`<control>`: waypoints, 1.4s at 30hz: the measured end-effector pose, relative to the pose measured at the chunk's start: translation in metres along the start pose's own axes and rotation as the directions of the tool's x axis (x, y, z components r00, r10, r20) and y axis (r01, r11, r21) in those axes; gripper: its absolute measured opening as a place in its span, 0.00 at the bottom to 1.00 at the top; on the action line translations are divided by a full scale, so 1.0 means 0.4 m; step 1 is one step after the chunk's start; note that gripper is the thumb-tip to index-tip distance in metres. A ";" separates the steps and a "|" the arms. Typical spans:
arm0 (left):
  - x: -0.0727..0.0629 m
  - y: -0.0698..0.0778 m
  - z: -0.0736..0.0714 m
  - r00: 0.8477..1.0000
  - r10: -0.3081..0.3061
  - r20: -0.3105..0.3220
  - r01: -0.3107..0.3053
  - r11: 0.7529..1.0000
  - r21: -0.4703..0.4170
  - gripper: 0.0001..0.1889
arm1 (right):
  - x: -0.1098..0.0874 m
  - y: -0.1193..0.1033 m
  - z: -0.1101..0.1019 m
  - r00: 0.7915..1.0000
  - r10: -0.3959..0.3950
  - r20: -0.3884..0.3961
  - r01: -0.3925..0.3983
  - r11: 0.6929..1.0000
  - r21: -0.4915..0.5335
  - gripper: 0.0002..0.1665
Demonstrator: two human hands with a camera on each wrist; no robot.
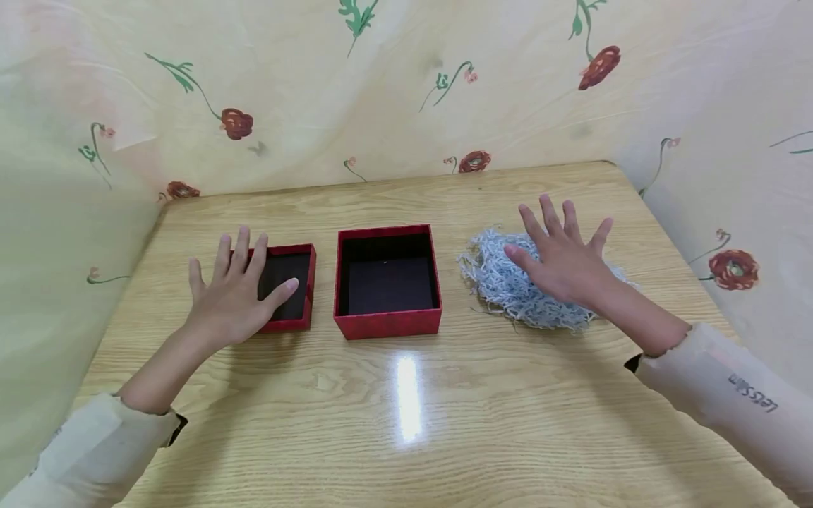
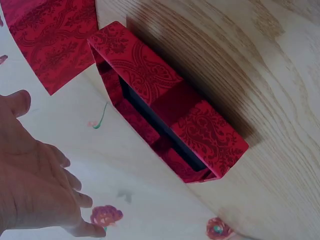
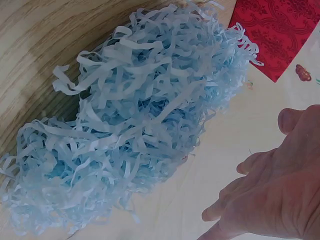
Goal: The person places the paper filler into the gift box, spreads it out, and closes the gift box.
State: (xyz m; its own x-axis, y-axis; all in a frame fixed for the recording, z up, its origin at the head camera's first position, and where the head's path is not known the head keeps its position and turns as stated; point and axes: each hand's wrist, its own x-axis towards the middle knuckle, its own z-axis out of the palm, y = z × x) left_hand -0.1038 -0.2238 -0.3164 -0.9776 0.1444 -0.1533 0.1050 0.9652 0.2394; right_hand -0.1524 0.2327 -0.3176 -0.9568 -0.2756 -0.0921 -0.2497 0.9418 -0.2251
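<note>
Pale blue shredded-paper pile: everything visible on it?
The pale blue shredded-paper pile is a loose, uneven heap of thin, curled, tangled strips, apparently paper, with stray ends sticking out. It lies on the light wood-grain table, right of and apart from the open red patterned box. The person's right hand, fingers spread, is above it, apparently not touching.

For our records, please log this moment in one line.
left hand: spread, near shallow red box; right hand: spread, near blue paper shreds; deeper box: between them
</note>
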 end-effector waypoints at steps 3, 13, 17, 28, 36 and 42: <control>-0.003 0.003 0.006 1.000 0.009 0.005 -0.009 1.000 -0.003 0.48 | 0.002 0.006 0.002 1.000 0.002 -0.003 -0.002 1.000 0.012 0.46; -0.011 0.020 0.019 0.999 0.042 -0.002 -0.042 0.999 -0.011 0.47 | 0.010 0.026 0.003 1.000 0.024 0.012 -0.025 0.999 0.035 0.48; -0.013 0.028 0.021 0.999 0.053 0.007 -0.053 0.999 -0.014 0.47 | 0.015 0.037 0.003 0.999 0.032 0.034 -0.034 0.998 0.043 0.48; -0.017 0.049 0.041 0.994 0.113 -0.016 -0.113 0.992 -0.063 0.48 | 0.025 0.062 0.003 0.995 0.037 0.095 -0.046 0.994 0.096 0.49; -0.019 0.065 0.052 0.988 0.150 -0.022 -0.152 0.985 -0.084 0.48 | 0.030 0.081 0.003 0.993 0.034 0.113 -0.046 0.994 0.099 0.49; -0.025 0.079 0.066 0.985 0.173 -0.029 -0.175 0.977 -0.125 0.48 | 0.035 0.100 0.002 0.994 0.047 0.099 -0.056 0.994 0.091 0.50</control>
State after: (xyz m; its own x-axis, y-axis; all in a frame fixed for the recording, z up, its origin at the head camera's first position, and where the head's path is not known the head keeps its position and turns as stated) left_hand -0.0858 -0.1890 -0.3328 -0.9497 0.3024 -0.0813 0.2509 0.8901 0.3805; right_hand -0.1756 0.2662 -0.3288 -0.9481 -0.2489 -0.1981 -0.1812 0.9343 -0.3069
